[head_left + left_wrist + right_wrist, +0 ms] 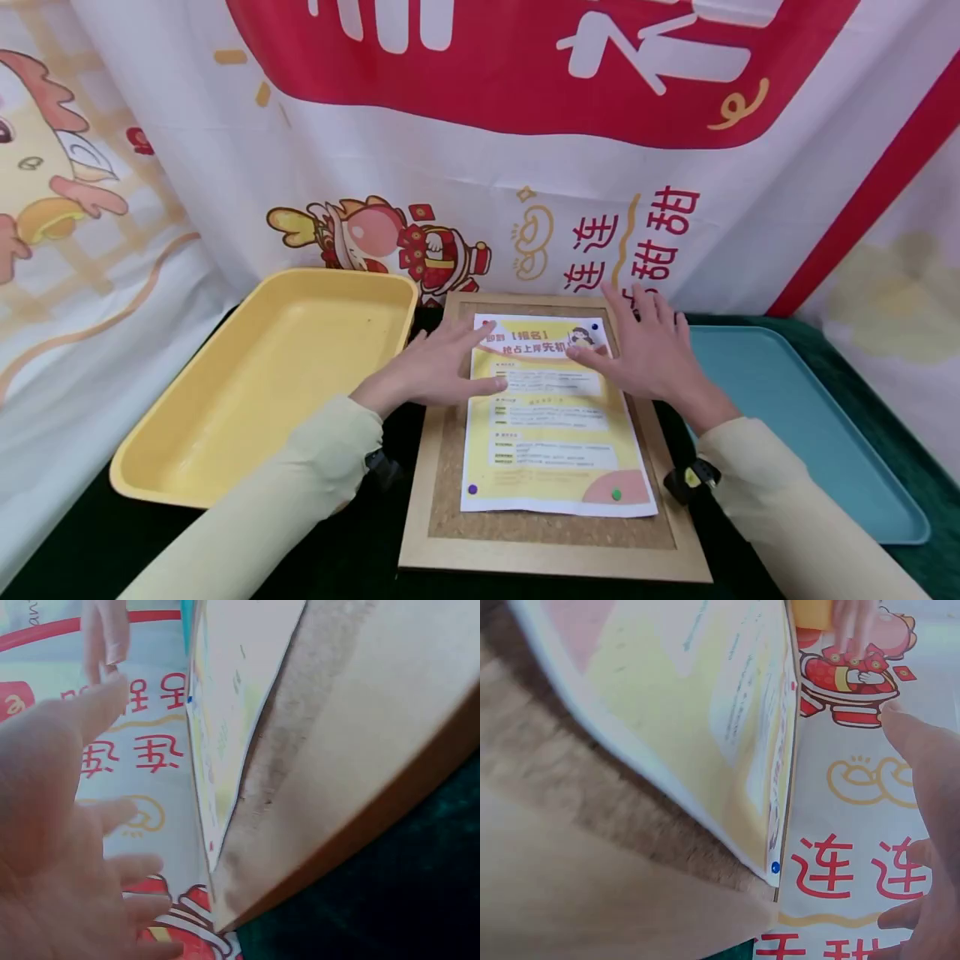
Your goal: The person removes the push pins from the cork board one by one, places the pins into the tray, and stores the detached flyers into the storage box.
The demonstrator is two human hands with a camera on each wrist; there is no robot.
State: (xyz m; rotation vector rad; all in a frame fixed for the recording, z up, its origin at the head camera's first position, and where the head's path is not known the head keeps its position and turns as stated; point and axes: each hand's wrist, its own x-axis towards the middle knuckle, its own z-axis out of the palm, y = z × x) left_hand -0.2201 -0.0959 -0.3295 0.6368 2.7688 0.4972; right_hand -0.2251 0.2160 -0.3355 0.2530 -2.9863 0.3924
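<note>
A yellow printed sheet is pinned to a wood-framed cork board, with a coloured pin at each corner. Among these pins are a purple one at the lower left, a green one at the lower right and a blue one at the upper right. My left hand is over the board's upper left side, fingers spread and holding nothing. Over the upper right side is my right hand, its fingers likewise extended. In both wrist views the hands appear raised off the board.
A deep yellow tray stands left of the board. At the right lies a flat blue tray. Behind them hangs a printed white and red cloth. Dark green cloth covers the table.
</note>
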